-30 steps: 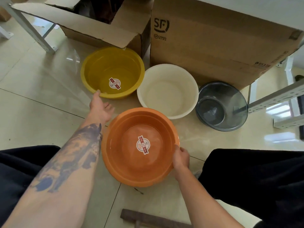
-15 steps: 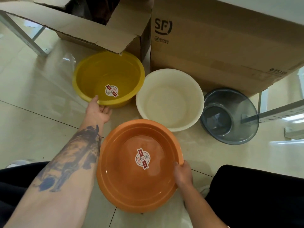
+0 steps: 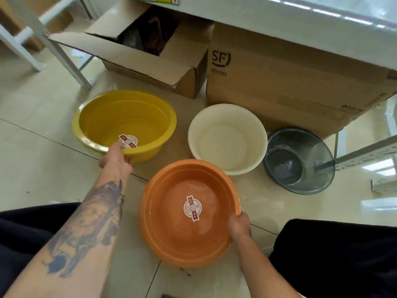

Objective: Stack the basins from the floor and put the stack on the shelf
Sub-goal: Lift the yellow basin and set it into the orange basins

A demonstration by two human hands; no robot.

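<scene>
Several basins sit on the tiled floor. A yellow basin (image 3: pixel 120 119) is at the left, tilted up toward me, with my left hand (image 3: pixel 115 159) gripping its near rim. An orange basin (image 3: pixel 171 229) lies nearest me, and my right hand (image 3: pixel 239 224) holds its right rim. A white basin (image 3: pixel 227 136) stands behind the orange one. A smoky grey basin (image 3: pixel 300 160) leans at the right. A white shelf (image 3: pixel 322 20) runs across the top right.
An open cardboard box (image 3: pixel 150 61) and a closed SF box (image 3: pixel 290 89) stand behind the basins. White metal frame legs (image 3: pixel 58 50) rise at the left, and a perforated rail (image 3: pixel 365 155) juts in at the right. My dark-clothed knees fill both lower corners.
My left hand has closed on the yellow basin's near rim and tipped it up. The orange basin stays in my right hand. The view has pulled back, showing the shelf.
</scene>
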